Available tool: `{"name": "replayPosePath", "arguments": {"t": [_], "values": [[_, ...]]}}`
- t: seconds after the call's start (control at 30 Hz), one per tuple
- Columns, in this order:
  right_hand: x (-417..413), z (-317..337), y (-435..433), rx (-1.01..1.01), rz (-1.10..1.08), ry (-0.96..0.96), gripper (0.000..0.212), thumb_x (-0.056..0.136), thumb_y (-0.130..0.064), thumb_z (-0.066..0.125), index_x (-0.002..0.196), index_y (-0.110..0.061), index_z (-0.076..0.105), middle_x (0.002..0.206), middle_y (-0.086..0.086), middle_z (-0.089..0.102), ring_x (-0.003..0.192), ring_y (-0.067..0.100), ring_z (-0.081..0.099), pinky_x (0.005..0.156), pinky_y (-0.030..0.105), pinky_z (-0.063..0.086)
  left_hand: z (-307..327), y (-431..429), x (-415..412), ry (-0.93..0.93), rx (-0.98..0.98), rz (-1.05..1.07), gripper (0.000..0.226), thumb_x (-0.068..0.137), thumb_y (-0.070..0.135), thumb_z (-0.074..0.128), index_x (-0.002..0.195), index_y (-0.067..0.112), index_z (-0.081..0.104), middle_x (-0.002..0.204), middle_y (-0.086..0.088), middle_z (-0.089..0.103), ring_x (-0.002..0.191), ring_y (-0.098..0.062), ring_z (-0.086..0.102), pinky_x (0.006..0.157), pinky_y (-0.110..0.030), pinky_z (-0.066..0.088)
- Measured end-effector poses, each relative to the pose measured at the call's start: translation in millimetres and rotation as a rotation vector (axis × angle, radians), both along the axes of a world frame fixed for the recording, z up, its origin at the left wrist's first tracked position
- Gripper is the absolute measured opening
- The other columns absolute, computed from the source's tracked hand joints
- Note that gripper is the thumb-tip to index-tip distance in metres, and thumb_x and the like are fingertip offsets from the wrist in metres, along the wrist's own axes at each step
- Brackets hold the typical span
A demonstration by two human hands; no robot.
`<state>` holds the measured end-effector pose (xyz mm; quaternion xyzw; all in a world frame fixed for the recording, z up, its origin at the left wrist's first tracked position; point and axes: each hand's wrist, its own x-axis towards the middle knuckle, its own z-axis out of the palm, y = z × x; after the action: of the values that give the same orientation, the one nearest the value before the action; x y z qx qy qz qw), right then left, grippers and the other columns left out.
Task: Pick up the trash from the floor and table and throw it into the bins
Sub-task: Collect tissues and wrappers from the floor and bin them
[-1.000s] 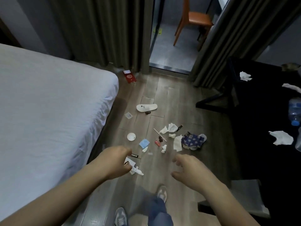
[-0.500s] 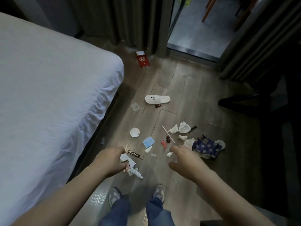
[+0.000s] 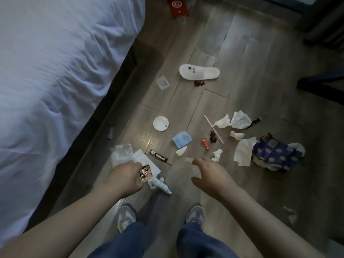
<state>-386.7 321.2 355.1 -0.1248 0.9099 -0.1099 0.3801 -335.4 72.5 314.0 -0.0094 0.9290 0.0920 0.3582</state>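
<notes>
My left hand (image 3: 123, 180) is shut on a bunch of trash (image 3: 149, 174): a shiny wrapper, white paper and a twisted tissue that hangs below the fist. My right hand (image 3: 209, 175) is open, fingers spread, holding nothing, just short of a small clear scrap (image 3: 189, 159) and a crumpled tissue (image 3: 217, 155). Litter is scattered on the wooden floor ahead: a black sachet (image 3: 159, 156), a blue cloth (image 3: 181, 139), a white lid (image 3: 161, 123), a red packet (image 3: 205, 143), white tissues (image 3: 235, 121), a white napkin (image 3: 243, 151), a straw (image 3: 213, 129) and a blue patterned bag (image 3: 275, 152).
A bed with white sheets (image 3: 55, 71) fills the left. A white slipper (image 3: 199, 72) and a red paper bag (image 3: 176, 6) lie farther off. A dark furniture leg (image 3: 320, 86) stands at the right. My two shoes (image 3: 126, 218) are below my hands. No bin shows.
The view has tipped down and closer to the floor. Both hands have lowered toward the litter; my right hand has reached forward near the small tissue. My left hand keeps its bunch.
</notes>
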Motion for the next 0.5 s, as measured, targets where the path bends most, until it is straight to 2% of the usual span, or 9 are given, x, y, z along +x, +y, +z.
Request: {"name": "replayPosePath", "arguments": {"t": [0.17, 0.33, 0.5], "values": [[-6.0, -128.4, -16.1, 0.002, 0.097, 0.023, 0.049, 0.087, -0.033, 0.06, 0.132, -0.019, 0.048, 0.126, 0.002, 0.054, 0.112, 0.02, 0.055, 0.088, 0.031, 0.047, -130.1, -13.7, 6.7, 0.005, 0.02, -0.048, 0.054, 0.077, 0.046, 0.063, 0.122, 0.02, 0.05, 0.119, -0.004, 0.055, 0.106, -0.023, 0.057, 0.087, -0.035, 0.048], [-20.6, -237.6, -38.2, -0.005, 0.234, 0.055, 0.047, 0.087, -0.031, 0.061, 0.129, -0.016, 0.048, 0.124, 0.006, 0.054, 0.109, 0.025, 0.056, 0.084, 0.033, 0.048, -247.0, -31.1, 5.7, 0.108, 0.03, -0.19, 0.074, 0.07, 0.066, 0.064, 0.126, 0.021, 0.046, 0.12, 0.0, 0.05, 0.104, -0.02, 0.054, 0.083, -0.035, 0.048], [-31.6, -300.3, -54.0, -0.072, 0.386, 0.106, 0.049, 0.087, -0.031, 0.061, 0.132, -0.018, 0.049, 0.123, 0.003, 0.056, 0.108, 0.02, 0.057, 0.087, 0.033, 0.049, -314.1, -46.5, -7.7, 0.156, 0.068, -0.334, 0.074, 0.07, 0.059, 0.065, 0.13, 0.021, 0.044, 0.129, 0.001, 0.048, 0.113, -0.019, 0.049, 0.091, -0.033, 0.045]]}}
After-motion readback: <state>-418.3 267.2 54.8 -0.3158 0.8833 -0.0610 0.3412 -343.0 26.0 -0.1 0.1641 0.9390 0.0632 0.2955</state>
